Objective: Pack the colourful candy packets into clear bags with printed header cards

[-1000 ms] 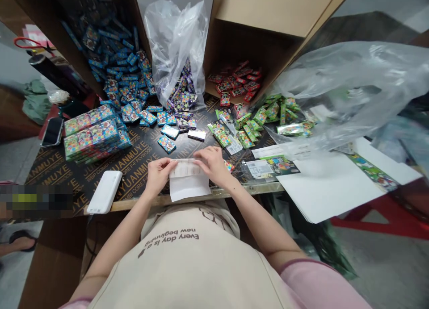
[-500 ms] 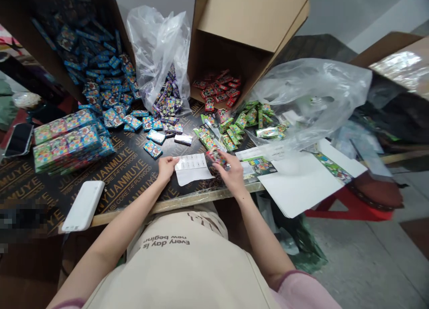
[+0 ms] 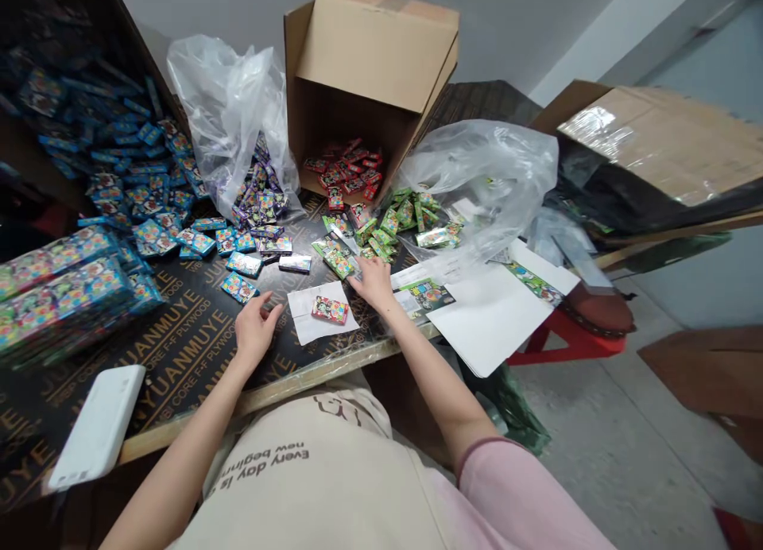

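A small red patterned box (image 3: 330,311) lies on a white paper sheet (image 3: 304,327) near the front edge of the table. To the left of the paper, my left hand (image 3: 257,327) is held with its fingers apart and nothing in them. My right hand (image 3: 374,286) reaches past the paper's right side, fingers stretched toward the flat green patterned packs (image 3: 335,256); whether its fingertips touch them I cannot tell. Small green boxes (image 3: 381,244) lie just beyond that hand. Blue boxes (image 3: 239,288) and a box with a white side (image 3: 295,264) lie beyond my left hand.
A carton (image 3: 369,49) with red boxes stands at the back, between plastic bags (image 3: 226,113) of purple and green boxes. Stacked wrapped packs (image 3: 65,296) and a white power bank (image 3: 98,423) are at left. White sheets (image 3: 477,335) overhang the table edge at right.
The red box has gone from my right hand onto the paper. My left hand has let go of the paper and moved left. My right hand has moved toward the green packs. The view has turned right.
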Demonstrator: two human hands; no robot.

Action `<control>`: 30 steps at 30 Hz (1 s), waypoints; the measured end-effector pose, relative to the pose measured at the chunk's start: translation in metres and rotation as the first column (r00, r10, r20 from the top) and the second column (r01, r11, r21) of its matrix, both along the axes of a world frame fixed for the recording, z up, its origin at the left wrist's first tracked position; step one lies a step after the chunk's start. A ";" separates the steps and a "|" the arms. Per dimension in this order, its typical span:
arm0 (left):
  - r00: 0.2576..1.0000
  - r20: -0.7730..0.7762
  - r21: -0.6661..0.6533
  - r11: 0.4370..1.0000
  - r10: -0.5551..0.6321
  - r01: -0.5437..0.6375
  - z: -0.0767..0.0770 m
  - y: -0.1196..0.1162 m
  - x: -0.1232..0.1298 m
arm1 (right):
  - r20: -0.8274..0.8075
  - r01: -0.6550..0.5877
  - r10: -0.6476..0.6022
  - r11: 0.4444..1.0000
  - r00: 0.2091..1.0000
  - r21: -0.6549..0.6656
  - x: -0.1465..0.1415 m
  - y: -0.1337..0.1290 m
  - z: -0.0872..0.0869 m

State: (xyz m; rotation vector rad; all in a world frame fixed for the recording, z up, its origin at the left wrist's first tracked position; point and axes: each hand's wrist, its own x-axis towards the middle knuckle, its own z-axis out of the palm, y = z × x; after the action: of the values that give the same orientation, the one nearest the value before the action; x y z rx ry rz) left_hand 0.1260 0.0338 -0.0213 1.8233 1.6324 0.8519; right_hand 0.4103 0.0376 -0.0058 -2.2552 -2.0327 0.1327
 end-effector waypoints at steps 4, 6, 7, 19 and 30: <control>0.999 0.050 -0.027 1.000 -0.011 0.012 0.007 -0.013 -0.010 | 0.083 -0.024 0.033 0.993 0.996 -0.115 -0.004 0.019 -0.003; 0.997 0.075 -0.038 0.999 -0.002 0.005 0.012 -0.017 -0.014 | 0.103 -0.031 0.046 0.989 0.994 -0.143 -0.010 0.022 -0.005; 0.996 0.091 -0.045 0.999 0.001 0.003 0.015 -0.018 -0.016 | 0.110 -0.037 0.055 0.987 0.992 -0.158 -0.012 0.022 -0.005; 0.752 0.639 -0.414 0.896 0.159 0.163 0.054 -0.015 -0.004 | 0.145 -0.110 0.084 0.978 0.986 0.177 -0.018 0.009 0.060; 0.135 0.866 -0.494 0.780 0.482 0.385 0.071 -0.014 0.008 | -0.391 -0.419 0.739 0.648 0.549 0.636 -0.146 -0.062 0.076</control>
State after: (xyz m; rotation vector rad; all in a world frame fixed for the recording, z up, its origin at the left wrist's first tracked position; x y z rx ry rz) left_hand 0.1338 0.0202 0.0501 0.2999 0.7750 1.0073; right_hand 0.2647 -0.0243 0.0700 -0.9277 -2.0289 0.3409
